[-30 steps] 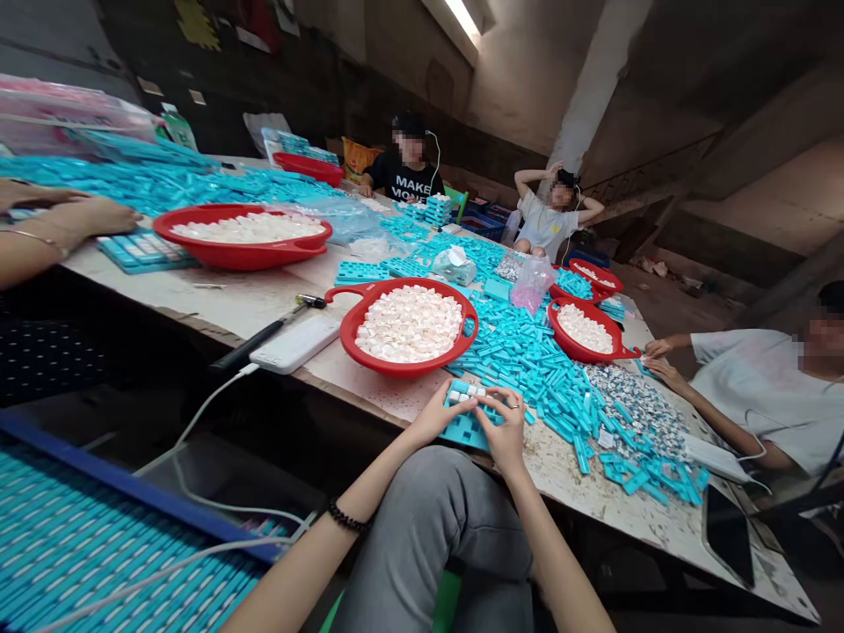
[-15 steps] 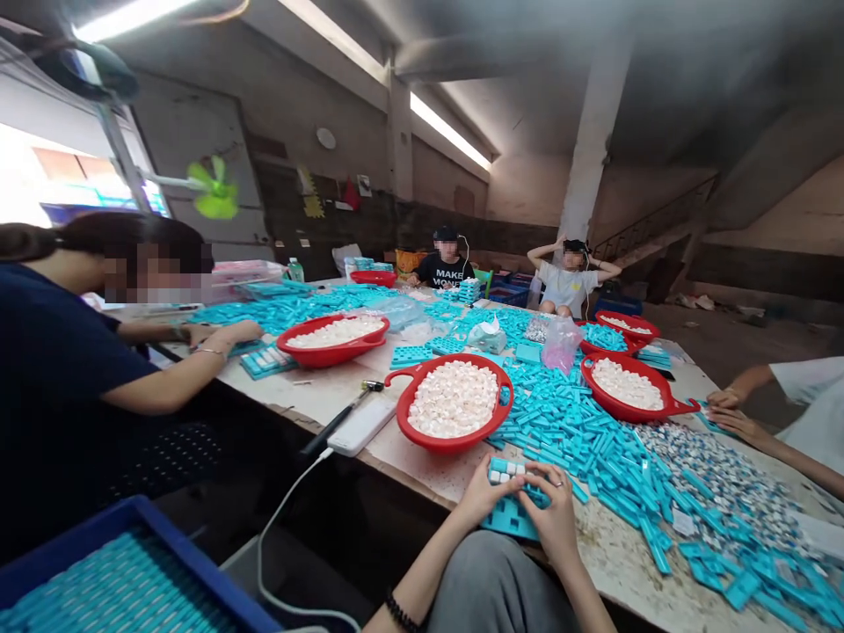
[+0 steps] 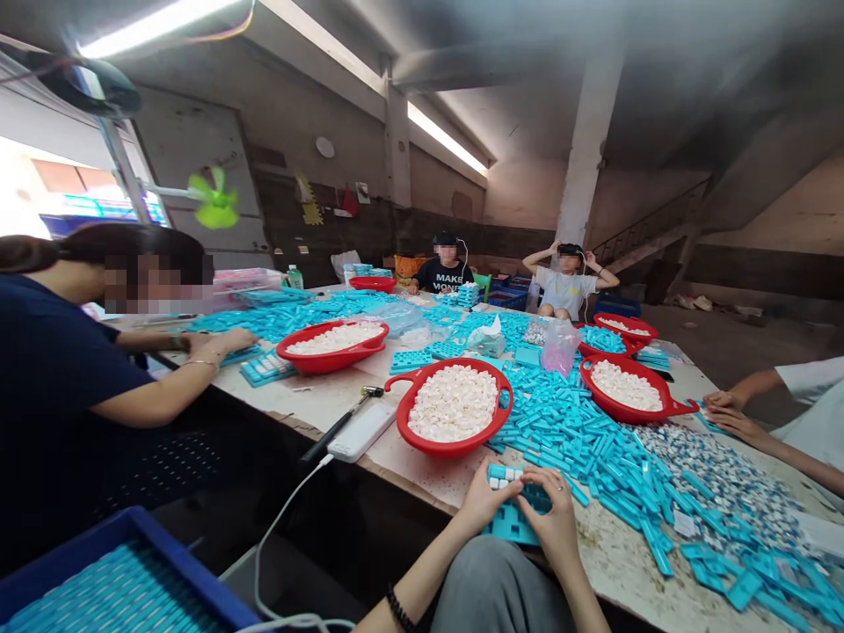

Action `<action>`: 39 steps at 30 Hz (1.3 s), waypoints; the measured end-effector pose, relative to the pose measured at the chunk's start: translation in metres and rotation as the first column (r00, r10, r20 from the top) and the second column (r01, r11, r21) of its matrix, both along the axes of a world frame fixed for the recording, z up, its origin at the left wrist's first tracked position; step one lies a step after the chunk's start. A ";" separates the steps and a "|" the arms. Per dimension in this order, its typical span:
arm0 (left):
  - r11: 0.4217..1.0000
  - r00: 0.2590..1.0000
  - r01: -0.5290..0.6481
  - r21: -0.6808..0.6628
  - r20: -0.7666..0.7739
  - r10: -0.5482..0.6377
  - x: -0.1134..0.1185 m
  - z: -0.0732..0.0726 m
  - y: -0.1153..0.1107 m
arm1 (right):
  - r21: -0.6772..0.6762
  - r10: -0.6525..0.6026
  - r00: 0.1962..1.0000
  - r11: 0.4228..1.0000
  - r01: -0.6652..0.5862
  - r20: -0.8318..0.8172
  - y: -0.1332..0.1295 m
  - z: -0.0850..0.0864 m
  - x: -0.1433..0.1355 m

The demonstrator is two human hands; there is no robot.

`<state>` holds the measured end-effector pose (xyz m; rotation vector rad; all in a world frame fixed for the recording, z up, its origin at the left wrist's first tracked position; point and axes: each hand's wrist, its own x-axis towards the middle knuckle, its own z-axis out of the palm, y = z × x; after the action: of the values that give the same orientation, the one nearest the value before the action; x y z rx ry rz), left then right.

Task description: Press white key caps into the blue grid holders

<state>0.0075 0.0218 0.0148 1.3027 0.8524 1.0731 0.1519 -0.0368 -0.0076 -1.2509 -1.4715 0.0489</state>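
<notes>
At the table's near edge, both my hands are on a turquoise plastic board with square openings. White square pieces sit in rows near its far end. My left hand grips the board's left side, fingers curled around it, thumb near the white pieces. My right hand is bent over the right side, with its thumb and fingertips close to the left thumb; whatever is pinched there is too small to make out. Just beyond stands a red basin filled with white pieces.
Loose turquoise parts are heaped to the right, beside small blue-and-white pieces. A hammer and a white power bank with a cable lie left. A blue crate stands lower left. Co-workers sit around the table.
My hands stay on the board with only slight finger shifts. The view has moved slightly. The co-worker on the left has moved their hands a little left.
</notes>
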 end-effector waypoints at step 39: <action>1.000 1.000 0.013 0.008 -0.020 -0.013 0.001 -0.001 0.000 | -0.009 -0.001 1.000 1.000 0.001 -0.023 -0.002 0.003 0.001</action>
<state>0.0081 0.0214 0.0139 1.3257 0.8546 1.0556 0.1533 -0.0388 -0.0050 -1.2548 -1.4526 0.0692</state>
